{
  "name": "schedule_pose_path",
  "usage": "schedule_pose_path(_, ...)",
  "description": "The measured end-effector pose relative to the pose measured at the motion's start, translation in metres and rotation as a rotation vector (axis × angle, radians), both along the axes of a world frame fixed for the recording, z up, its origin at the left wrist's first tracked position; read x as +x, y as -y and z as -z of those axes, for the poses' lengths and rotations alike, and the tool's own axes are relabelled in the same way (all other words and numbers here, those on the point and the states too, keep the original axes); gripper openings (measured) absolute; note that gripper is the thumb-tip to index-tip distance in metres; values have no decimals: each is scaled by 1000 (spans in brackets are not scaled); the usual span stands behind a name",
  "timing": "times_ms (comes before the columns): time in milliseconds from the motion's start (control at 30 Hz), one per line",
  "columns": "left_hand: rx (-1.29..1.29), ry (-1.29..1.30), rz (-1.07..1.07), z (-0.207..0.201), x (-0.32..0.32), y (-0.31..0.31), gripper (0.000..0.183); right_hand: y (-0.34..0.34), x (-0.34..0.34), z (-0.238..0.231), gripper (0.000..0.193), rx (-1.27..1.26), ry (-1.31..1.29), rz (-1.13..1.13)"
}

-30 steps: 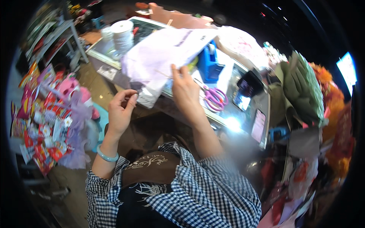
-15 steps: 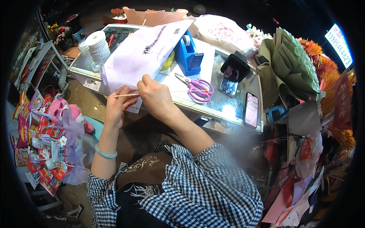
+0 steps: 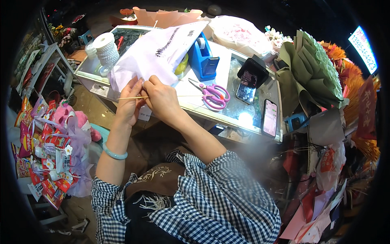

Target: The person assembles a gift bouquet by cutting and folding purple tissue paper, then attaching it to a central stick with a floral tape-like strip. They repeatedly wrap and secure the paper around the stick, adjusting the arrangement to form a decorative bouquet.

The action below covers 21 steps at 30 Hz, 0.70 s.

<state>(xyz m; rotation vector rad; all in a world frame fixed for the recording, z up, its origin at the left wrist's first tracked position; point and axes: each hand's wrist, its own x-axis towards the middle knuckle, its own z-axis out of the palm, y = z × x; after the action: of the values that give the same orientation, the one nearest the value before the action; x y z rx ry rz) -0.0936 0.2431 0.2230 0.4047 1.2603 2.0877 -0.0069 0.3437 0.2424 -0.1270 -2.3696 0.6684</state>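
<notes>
My right grip [image 3: 162, 96] pinches a thin, straight tan stick [image 3: 131, 98]; my left grip [image 3: 128, 105], partly hidden, seemingly holds it too.

The stick [image 3: 128, 98], slim, straight and pale tan, lies nearly level across the fingers of the left hand [image 3: 127, 107], one end jutting out past it to the left, while the right hand [image 3: 163, 97] pinches it; a fine pale line shows beyond the right hand, but whether it is the same stick cannot be told. Just beyond the fingertips, the sheet [image 3: 140, 61], whitish lilac, creased and marked with dark print, slopes across the table [image 3: 233, 107], its near edge partly hidden by the hands.
</notes>
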Motion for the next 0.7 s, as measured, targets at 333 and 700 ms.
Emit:
schedule_pose_path(333,-36,-75,-47,9,-28,-13,19,-6,-2,-8,22,-127,-17,-69)
schedule_pose_path(700,-54,-215,-46,-18,-11,-10,34,-8,2,-11,17,-111,78,-7)
